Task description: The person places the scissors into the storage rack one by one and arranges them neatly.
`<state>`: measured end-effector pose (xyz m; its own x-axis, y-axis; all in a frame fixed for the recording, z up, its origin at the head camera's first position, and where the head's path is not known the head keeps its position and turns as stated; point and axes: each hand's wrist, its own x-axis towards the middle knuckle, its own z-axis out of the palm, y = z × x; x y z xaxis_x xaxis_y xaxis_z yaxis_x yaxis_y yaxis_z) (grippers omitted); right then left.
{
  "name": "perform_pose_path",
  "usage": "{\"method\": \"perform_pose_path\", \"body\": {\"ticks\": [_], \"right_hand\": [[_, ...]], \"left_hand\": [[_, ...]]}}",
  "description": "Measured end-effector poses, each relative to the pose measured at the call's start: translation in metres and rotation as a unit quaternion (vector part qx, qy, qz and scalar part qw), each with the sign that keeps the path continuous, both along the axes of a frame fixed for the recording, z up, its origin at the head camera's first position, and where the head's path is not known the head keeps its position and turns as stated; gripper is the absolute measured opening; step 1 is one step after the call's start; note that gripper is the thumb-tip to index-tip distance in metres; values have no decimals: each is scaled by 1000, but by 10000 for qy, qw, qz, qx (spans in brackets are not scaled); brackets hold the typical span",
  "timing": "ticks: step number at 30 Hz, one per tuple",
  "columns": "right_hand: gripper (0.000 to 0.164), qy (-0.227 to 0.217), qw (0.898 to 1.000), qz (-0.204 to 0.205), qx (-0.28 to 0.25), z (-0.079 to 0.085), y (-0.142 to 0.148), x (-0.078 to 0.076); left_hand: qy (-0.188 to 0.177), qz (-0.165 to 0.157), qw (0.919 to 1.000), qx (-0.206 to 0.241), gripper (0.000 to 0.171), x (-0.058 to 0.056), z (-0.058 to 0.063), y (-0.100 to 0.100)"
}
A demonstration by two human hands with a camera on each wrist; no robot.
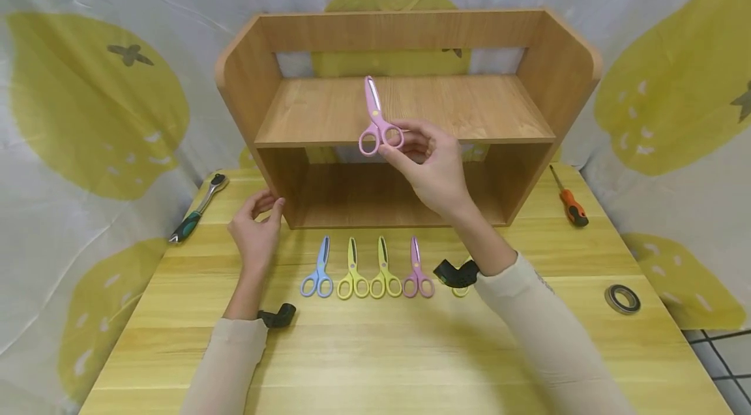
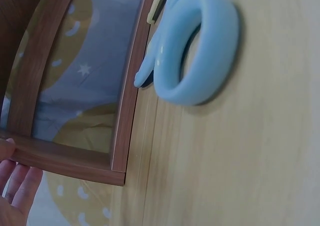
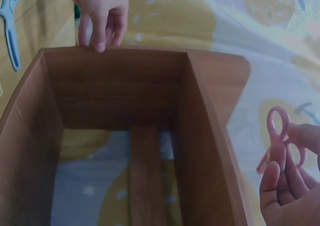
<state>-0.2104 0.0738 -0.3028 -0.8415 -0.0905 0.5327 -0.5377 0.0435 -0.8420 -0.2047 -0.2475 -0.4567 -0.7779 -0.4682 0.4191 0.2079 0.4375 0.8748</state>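
In the head view my right hand [image 1: 434, 171] pinches pink scissors [image 1: 375, 116] by one finger loop, blades upward. It holds them before the upper board of a wooden shelf [image 1: 328, 109]. The right wrist view shows the loops of these scissors [image 3: 278, 123] between thumb and fingers. My left hand [image 1: 256, 230] grips the front edge of the shelf's left side panel, thumb at the edge and fingers along the outer side. Blue scissors [image 1: 319, 271], yellow scissors [image 1: 353, 275], more yellow scissors [image 1: 384, 271] and pink-purple scissors [image 1: 417, 271] lie in a row before the shelf.
At the left lies a ratchet wrench [image 1: 199, 208]; at the right are an orange screwdriver [image 1: 570, 201] and a ring bearing [image 1: 622, 299]. Another yellow loop [image 1: 462, 290] shows partly under my right wrist's black mount [image 1: 454, 273]. A lemon-printed cloth [image 1: 100, 102] hangs behind the table [image 1: 364, 363].
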Motion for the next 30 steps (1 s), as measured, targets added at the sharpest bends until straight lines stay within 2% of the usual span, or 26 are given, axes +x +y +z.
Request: {"method": "perform_pose_path", "body": {"ticks": [7, 13, 20, 25, 30], "right_hand": [[38, 61, 9985, -105, 535, 9, -30, -29], [38, -130, 9950, -106, 982, 18, -57, -46], [38, -509, 9895, -226, 1333, 27, -91, -60], [38, -577, 9857, -267, 1563, 30, -106, -66], [42, -832, 9718, -461, 2156, 33, -114, -67]], "left_hand": [[26, -11, 10000, 29, 25, 0, 1, 0], [-7, 16, 10000, 0, 26, 0, 1, 0], [-105, -50, 9999, 61, 28, 0, -1, 2], [-109, -43, 9999, 85, 28, 0, -3, 1], [-68, -26, 10000, 62, 27, -1, -4, 0]]}}
